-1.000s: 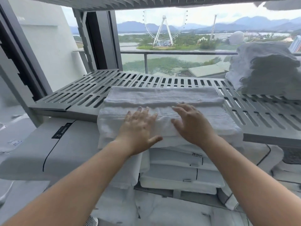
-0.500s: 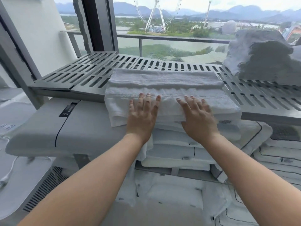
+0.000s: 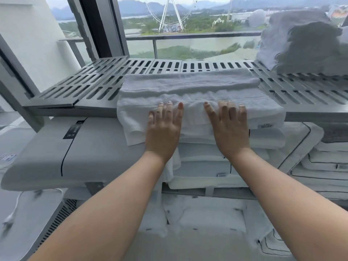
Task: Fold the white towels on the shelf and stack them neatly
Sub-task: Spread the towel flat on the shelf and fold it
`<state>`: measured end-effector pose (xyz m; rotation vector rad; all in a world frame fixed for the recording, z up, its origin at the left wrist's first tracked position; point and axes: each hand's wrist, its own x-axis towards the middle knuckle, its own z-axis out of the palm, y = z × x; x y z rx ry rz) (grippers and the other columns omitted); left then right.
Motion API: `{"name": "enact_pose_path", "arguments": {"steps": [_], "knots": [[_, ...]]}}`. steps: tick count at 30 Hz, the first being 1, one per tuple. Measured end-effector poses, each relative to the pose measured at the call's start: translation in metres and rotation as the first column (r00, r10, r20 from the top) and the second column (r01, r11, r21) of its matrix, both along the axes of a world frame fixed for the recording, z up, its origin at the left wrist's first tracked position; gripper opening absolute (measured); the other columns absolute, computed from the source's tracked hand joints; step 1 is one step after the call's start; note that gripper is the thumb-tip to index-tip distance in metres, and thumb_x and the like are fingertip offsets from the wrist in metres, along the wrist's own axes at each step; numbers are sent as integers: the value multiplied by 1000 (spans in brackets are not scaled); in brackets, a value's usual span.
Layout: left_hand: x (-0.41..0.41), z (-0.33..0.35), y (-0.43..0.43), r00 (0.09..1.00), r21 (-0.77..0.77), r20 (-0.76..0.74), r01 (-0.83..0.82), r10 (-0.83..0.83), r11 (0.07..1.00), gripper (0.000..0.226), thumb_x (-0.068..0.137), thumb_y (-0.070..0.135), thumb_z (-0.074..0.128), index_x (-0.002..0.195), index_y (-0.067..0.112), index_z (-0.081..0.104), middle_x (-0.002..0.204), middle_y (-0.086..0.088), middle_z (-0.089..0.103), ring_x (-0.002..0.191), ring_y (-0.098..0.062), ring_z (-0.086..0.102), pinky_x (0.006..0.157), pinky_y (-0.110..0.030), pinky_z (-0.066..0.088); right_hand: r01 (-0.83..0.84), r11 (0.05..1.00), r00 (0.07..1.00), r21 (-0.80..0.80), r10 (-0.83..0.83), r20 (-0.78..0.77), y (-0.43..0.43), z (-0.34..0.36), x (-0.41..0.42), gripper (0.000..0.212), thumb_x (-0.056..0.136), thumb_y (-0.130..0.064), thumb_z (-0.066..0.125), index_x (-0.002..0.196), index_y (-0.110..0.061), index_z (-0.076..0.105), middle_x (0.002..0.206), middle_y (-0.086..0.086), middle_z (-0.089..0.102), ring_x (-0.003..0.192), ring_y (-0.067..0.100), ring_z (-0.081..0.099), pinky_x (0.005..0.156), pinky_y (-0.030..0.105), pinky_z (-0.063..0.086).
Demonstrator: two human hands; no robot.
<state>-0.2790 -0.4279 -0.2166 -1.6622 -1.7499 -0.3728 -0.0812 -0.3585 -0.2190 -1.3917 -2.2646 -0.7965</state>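
- The white towel (image 3: pixel 190 85) is folded into a long band and lies across the middle of the slotted grey shelf (image 3: pixel 90 85). Its near part hangs over the shelf's front edge.
- L hand (image 3: pixel 163 132): flat, fingers straight & slightly spread, palm pressed on the towel's overhanging front. It grasps nothing.
- R hand (image 3: pixel 230 130): same, flat w/ straight fingers, pressing the towel just beside the L hand, w/ a small gap between them.
- Far R on the shelf: rumpled heap of towels (image 3: pixel 301 44), well apart from the flat one.
- Below the shelf, under the hands: stacked folded linens (image 3: pixel 216 166) w/ black piping — more at R.
- L of those: grey cushion (image 3: pixel 84 147) w/ a black label (image 3: pixel 72 129).
- Behind the glass: railing (image 3: pixel 188 35) and ferris wheel (image 3: pixel 170 14).
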Motion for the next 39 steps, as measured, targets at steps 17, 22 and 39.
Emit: {"name": "enact_pose_path", "arguments": {"steps": [17,22,39], "knots": [[-14,69,-11,990,-232,130,90,-61,968,56,98,7,36,147,30,47,141,-4,59,123,-30,61,87,-44,56,-97,982,961,-161,50,-271,-17,52,17,29,91,2,46,115,-10,57,106,12,69,92,32,65,81,42,54],[-24,105,-21,995,-149,94,-15,30,989,34,90,1,43,112,18,62,102,-6,68,87,-30,68,59,-34,40,52,999,976,-12,-54,-211,-9,90,28,28,89,0,47,110,-9,63,104,15,62,97,34,58,86,44,46],[-72,169,150,918,-302,-312,-341,246,890,37,87,-9,45,101,17,68,87,-5,63,84,-26,63,72,-35,39,24,998,1000,-58,-25,-17,191,148,-24,37,91,-2,46,123,-12,60,105,14,68,97,31,65,88,40,48]]}}
